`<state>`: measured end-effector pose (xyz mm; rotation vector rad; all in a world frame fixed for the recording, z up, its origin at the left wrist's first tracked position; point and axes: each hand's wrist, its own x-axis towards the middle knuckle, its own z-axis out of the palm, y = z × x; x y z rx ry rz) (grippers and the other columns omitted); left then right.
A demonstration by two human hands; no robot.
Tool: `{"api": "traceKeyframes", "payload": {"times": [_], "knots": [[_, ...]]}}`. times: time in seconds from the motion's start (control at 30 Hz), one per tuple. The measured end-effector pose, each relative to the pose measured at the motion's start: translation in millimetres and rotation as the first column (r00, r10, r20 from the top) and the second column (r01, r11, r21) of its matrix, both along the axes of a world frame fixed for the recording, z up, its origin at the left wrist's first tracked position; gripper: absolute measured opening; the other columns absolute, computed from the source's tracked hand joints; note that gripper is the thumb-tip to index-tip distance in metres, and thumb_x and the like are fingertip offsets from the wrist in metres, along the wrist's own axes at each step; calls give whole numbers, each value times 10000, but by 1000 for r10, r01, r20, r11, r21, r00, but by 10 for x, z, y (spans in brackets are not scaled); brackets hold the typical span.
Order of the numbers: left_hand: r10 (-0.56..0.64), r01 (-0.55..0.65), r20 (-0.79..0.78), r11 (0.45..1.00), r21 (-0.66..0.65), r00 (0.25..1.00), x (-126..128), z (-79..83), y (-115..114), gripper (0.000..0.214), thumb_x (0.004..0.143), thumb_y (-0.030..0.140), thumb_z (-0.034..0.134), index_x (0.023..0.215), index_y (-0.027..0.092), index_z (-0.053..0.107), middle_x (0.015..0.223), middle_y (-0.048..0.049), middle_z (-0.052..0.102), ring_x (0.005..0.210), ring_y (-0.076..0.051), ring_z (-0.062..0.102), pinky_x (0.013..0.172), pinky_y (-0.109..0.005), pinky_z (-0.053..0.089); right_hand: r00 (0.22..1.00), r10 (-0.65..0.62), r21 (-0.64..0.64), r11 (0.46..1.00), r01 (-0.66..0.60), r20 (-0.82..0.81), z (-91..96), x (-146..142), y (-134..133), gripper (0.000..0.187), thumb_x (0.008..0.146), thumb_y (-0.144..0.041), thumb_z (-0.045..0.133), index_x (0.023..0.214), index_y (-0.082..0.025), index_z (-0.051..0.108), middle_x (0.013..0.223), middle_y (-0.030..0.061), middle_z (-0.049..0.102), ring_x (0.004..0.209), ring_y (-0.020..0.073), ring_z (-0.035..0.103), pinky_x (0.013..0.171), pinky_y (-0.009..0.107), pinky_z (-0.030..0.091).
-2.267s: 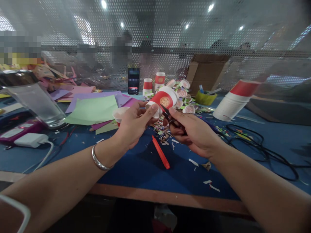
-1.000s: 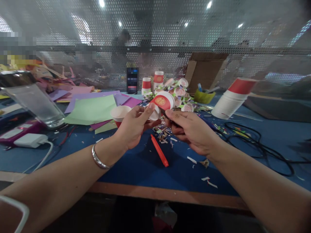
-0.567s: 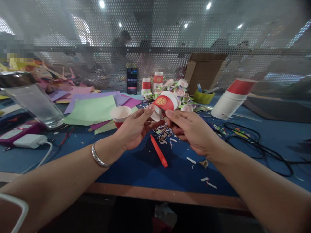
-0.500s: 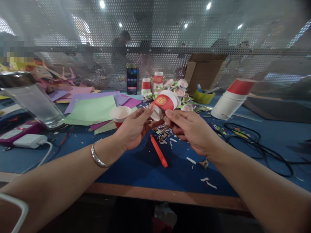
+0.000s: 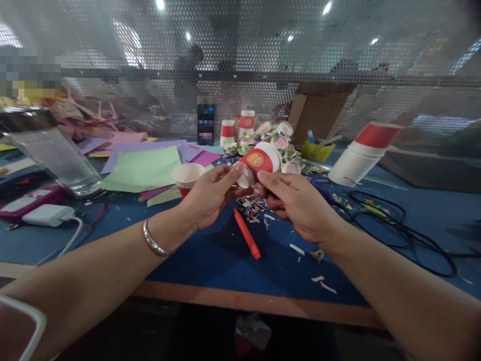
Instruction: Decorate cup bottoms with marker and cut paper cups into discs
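One tipped cup stack (image 5: 361, 155) lies right of the red paper cup (image 5: 261, 160); one green sheet (image 5: 145, 168) and one glass (image 5: 56, 155) left of it. Two hands meet at it: left hand (image 5: 206, 198) pinches its base, right hand (image 5: 296, 205) curls closed, thumb against it. One red pen (image 5: 247, 234) beneath. Scrap-strewn blue table (image 5: 210, 260); perforated screen (image 5: 263, 65) behind.

A red pen (image 5: 247, 233) lies on the blue desk (image 5: 210, 260) beside paper scraps (image 5: 255, 206), with a light green sheet (image 5: 145, 169) and a cut-down cup (image 5: 187, 176) further left. A clear glass (image 5: 56, 155) and a white charger (image 5: 43, 214) sit at the far left. To the right lie a tipped stack of cups (image 5: 361, 153) and a black cable (image 5: 402, 218).
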<state>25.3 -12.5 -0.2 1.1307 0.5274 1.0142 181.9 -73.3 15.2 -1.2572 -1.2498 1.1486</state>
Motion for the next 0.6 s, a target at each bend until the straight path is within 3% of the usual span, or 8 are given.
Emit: {"api": "traceKeyframes", "payload": {"times": [0.6], "knots": [[99,-92,-33,982,168,995,19,-2,-30,274,844,381,756,877,164,592,774,9,642,734,-113,645,817,-309,575,1000,-14,106,994,12,21,-64,-17,-19,441,914,-560,633,682,-202,524,495,-94,293,409,52,195,388,237,98]]}}
